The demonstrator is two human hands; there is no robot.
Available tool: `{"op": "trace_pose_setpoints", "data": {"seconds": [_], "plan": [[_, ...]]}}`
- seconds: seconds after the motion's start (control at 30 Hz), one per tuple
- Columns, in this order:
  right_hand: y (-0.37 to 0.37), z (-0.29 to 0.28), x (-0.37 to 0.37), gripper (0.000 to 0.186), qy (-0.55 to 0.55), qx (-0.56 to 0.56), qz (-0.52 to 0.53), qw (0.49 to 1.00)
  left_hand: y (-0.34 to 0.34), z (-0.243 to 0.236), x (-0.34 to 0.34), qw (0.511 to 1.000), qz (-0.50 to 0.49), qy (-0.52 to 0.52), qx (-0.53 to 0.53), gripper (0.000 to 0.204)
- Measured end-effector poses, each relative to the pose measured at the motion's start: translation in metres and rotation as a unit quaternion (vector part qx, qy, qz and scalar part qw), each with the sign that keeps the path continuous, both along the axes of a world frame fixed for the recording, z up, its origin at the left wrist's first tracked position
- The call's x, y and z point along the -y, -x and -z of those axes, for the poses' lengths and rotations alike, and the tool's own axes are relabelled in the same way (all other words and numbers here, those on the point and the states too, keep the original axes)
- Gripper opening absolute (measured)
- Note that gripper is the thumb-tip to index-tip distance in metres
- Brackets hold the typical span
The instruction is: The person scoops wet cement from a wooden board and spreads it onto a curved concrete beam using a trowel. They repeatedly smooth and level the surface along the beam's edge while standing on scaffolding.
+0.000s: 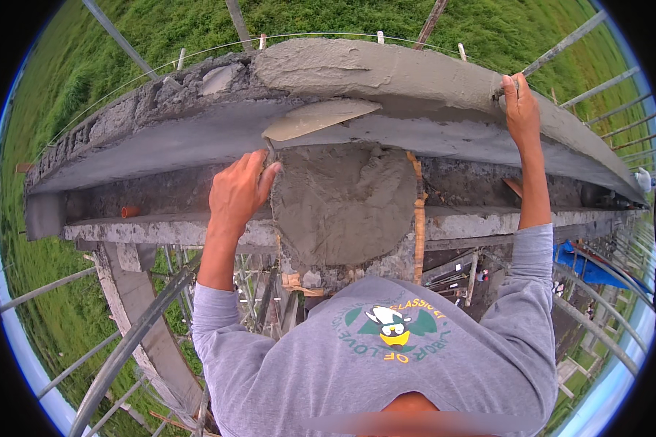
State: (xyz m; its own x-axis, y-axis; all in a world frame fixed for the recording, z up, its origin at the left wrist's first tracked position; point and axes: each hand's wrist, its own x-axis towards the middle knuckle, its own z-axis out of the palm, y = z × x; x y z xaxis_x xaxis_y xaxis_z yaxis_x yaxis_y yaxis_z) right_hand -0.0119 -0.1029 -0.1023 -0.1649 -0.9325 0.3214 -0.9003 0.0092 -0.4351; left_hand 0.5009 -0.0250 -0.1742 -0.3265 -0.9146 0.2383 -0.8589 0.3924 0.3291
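My left hand [237, 191] is closed round the handle of a pointed trowel [321, 120]. The blade, smeared with grey mortar, lies near the inner face of the concrete wall [168, 142]. Closer to me, a heap of wet mortar [346, 204] rests on a board with a wooden edge strip [419, 218]. My right hand [522, 109] is raised at the wall's top edge, fingers curled against the fresh mortar band [386, 69]. A small dark bit shows beside those fingertips; what they grip, if anything, is hidden.
A thin string line [321, 34] runs along pegs beyond the wall. Left of the fresh band, the wall top [124, 113] is rough. An orange pipe end [130, 212] sits in the trough. Scaffold poles [135, 339] surround the ledge, with grass far below and a blue tarp [598, 266] at right.
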Motion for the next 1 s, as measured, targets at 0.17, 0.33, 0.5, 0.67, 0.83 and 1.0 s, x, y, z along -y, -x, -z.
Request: {"op": "trace_pose_setpoints", "data": {"seconds": [0.17,0.33,0.5,0.67,0.83,1.0], "plan": [[-0.003,0.0,0.0,0.05,0.019,-0.004,-0.001,1.0,-0.014,0.004,0.009,0.999,-0.036,-0.014,-0.031,0.031],[-0.003,-0.001,0.0,0.045,0.018,-0.001,-0.007,1.0,-0.037,0.044,0.013,0.989,-0.069,-0.042,-0.124,0.036],[-0.003,-0.002,0.0,0.047,0.014,-0.008,-0.005,1.0,-0.061,0.088,0.01,0.971,-0.102,-0.043,-0.213,0.04],[-0.007,-0.007,-0.001,0.045,0.007,-0.018,-0.004,1.0,-0.063,0.134,0.006,0.941,-0.148,-0.032,-0.302,0.04],[-0.007,-0.005,-0.001,0.046,0.021,-0.026,-0.005,0.999,0.012,0.168,-0.006,0.82,-0.181,-0.118,-0.53,0.048],[0.0,-0.001,0.0,0.046,0.014,-0.026,-0.006,1.0,0.134,0.171,-0.01,0.704,-0.13,-0.157,-0.68,0.053]]}}
